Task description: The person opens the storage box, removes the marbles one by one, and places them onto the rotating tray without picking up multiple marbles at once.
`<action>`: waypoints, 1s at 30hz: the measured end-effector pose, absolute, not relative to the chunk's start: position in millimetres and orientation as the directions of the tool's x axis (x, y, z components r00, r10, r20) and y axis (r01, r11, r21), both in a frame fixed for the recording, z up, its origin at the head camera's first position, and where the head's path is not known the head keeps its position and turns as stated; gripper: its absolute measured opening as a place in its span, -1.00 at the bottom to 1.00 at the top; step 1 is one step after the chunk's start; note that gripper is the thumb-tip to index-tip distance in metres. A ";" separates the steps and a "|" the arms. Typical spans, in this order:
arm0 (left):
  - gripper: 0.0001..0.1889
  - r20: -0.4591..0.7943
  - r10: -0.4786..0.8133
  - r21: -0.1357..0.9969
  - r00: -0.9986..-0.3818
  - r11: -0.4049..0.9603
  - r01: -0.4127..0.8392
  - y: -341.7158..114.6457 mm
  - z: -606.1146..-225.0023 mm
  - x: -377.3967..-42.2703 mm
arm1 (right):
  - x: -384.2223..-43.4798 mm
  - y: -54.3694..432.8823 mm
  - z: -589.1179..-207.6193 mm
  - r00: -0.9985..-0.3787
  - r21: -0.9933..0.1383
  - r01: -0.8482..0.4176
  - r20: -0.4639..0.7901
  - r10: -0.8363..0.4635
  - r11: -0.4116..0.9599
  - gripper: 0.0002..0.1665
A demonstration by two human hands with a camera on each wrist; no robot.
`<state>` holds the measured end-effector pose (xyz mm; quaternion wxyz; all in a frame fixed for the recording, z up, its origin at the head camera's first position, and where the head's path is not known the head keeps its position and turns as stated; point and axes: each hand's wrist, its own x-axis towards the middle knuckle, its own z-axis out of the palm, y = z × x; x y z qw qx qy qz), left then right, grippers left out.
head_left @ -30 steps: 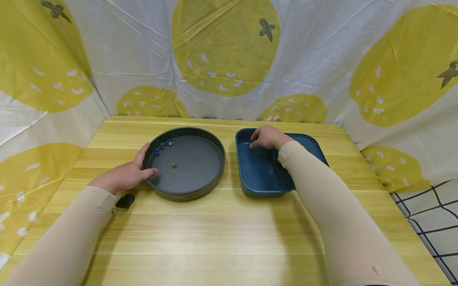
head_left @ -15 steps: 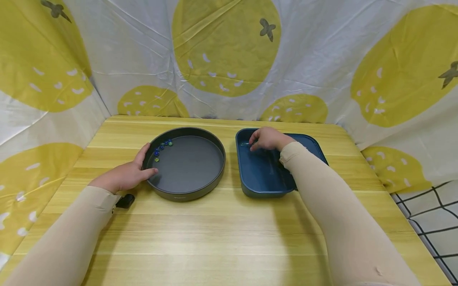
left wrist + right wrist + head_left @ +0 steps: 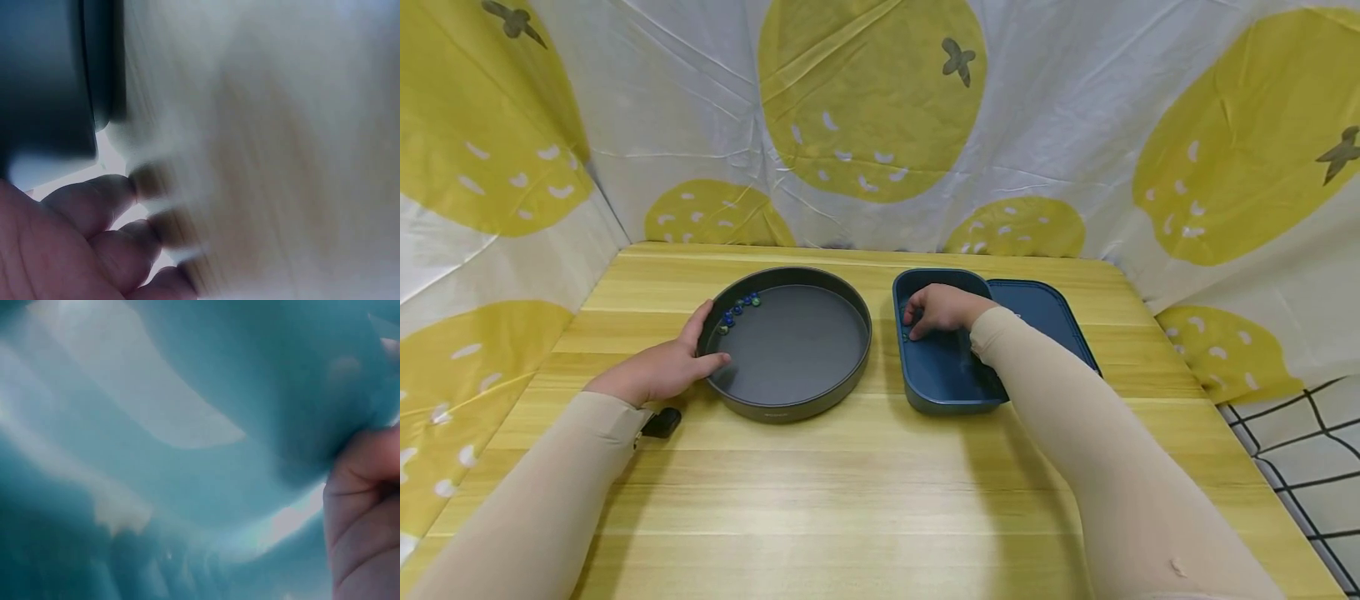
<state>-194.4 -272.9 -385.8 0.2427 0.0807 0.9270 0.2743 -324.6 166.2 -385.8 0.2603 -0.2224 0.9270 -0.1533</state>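
Note:
A round dark grey cake pan [image 3: 790, 342] stands left of centre. My left hand [image 3: 662, 367] grips its left side, thumb over the rim, fingers along the outer wall. Inside, several glass marbles [image 3: 737, 309], blue and green, lie in a curve against the back-left wall. My right hand [image 3: 943, 308] reaches down into a deep blue rectangular pan [image 3: 951, 379], fingers bent at its left wall. A small clear greenish marble [image 3: 906, 337] shows right by the thumb. In the right wrist view the bent thumb [image 3: 359, 487] comes down close to the blue floor; I cannot tell whether the fingertips pinch a marble.
A shallower blue rectangular piece [image 3: 1037, 304] lies right of the blue pan, partly behind the right forearm. Both stand on a wood-grain table [image 3: 820, 500]. A yellow-and-white patterned cloth [image 3: 865, 125] hangs behind, and black grid wire [image 3: 1307, 442] shows at the right.
My right hand has moved toward the front-left inside the blue pan. A yellow-green marble has rolled from the round pan's middle to its left wall. The left hand stays put.

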 end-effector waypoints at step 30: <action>0.14 -0.401 0.279 0.542 -0.872 0.840 0.020 -274.0 -389.4 -196.4 | -326.0 157.9 -389.8 -0.863 -0.376 -0.258 -0.324 -0.387 0.890 -0.59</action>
